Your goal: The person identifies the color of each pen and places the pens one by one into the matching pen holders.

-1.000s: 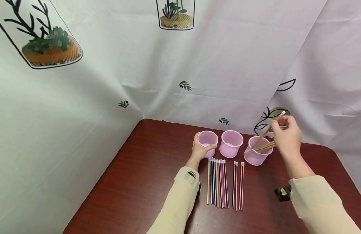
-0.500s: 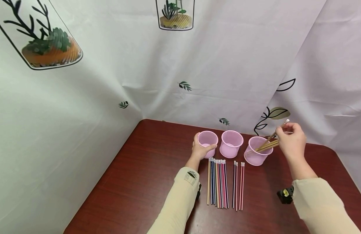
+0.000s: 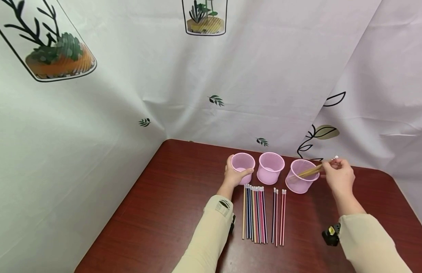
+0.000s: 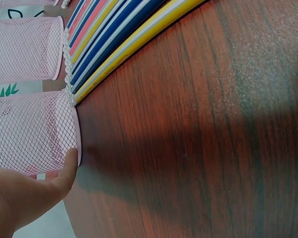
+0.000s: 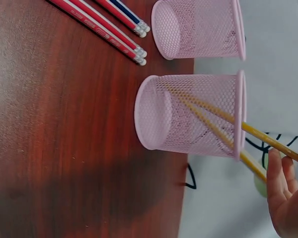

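Observation:
Three pink mesh pencil cups stand in a row at the back of the table. My left hand [image 3: 233, 176] grips the leftmost cup [image 4: 30, 131], its thumb lying on the near side. Over the right rim of the rightmost cup [image 3: 297, 185], my right hand [image 3: 340, 178] pinches a yellow pencil [image 5: 268, 139] near its eraser end. The pencil's lower part is inside the cup, visible through the mesh, and at least one more yellow pencil [image 5: 216, 128] leans there. The middle cup [image 3: 268, 177] stands between them, with no pencils showing inside.
In front of the cups lies a row of striped pencils [image 3: 255, 214], blue, pink and yellow, erasers toward the cups. Just right of it are a dark and red pair [image 3: 274, 218] and a red pair [image 3: 282, 218]. A patterned cloth [image 3: 197, 76] hangs behind the dark red table [image 3: 156, 212].
My right hand has moved down and slightly right, bringing the yellow pencil from a steep slant to lean beside the others at the cup's right rim. The left hand has stayed put.

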Tool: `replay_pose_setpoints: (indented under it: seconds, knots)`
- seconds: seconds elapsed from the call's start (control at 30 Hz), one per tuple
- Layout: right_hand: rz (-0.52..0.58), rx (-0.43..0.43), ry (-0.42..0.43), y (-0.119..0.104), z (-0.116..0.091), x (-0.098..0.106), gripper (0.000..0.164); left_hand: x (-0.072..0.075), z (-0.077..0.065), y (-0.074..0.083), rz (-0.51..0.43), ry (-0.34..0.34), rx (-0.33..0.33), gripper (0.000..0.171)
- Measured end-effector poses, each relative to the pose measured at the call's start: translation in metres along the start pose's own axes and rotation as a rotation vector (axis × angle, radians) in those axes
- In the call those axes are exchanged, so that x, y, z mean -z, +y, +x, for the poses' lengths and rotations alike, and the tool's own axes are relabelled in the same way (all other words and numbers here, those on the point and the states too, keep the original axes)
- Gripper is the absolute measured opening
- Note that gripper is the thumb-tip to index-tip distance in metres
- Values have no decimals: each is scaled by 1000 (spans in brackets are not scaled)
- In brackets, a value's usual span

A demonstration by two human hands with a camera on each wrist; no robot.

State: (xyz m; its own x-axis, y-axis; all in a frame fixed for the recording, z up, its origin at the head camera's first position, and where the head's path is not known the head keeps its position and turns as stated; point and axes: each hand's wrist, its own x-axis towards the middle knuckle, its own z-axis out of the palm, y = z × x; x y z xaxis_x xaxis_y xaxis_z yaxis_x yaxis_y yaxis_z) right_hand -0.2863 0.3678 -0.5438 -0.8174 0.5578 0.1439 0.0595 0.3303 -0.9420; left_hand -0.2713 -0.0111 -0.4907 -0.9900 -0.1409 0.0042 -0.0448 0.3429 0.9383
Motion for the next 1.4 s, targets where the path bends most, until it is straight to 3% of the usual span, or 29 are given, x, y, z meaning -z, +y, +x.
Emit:
replay_pose_setpoints:
  seconds: [0.1,0.2,0.27,0.4,0.53,0.63,0.7,0.87,0.93,1.2,1.3,1.4]
  knots:
    - [140,-24,-15,14,5,-2,45,1,-1,1,-7,-1,0,93]
    - [316,-79,-32,17,5,1,44,1,-2,2,-11,-4,-1,93]
    - [365,-118,-33,14,3,3,46,1,-2,2,-15,-5,0,93]
    - [334,-194,-35,-2,-8,10,46,1,-1,2,-15,-6,6,93]
    - [280,-292,-34,-34,-26,17,37,0,-1,1,-7,1,7,93]
    - [275,-310,-16,-51,-40,21,30,-1,0,0,-5,3,11,92]
    - [267,-339,-11,-79,-57,23,26,-6,6,-10,1,23,-19,92]
    - [307,-409,-42,-56,-42,24,42,-7,6,-10,-3,30,-30,93]
    - [319,-408,-53,-26,-24,23,52,-2,0,-1,-12,12,-4,92]
    - [275,-337,-23,-6,-23,18,47,-2,-1,0,-19,12,-10,91]
    - [223,-315,40,-19,-33,16,40,-1,-1,1,-20,18,-17,90]
    - [134,-224,128,-60,-61,7,30,0,-1,0,-15,21,-30,89]
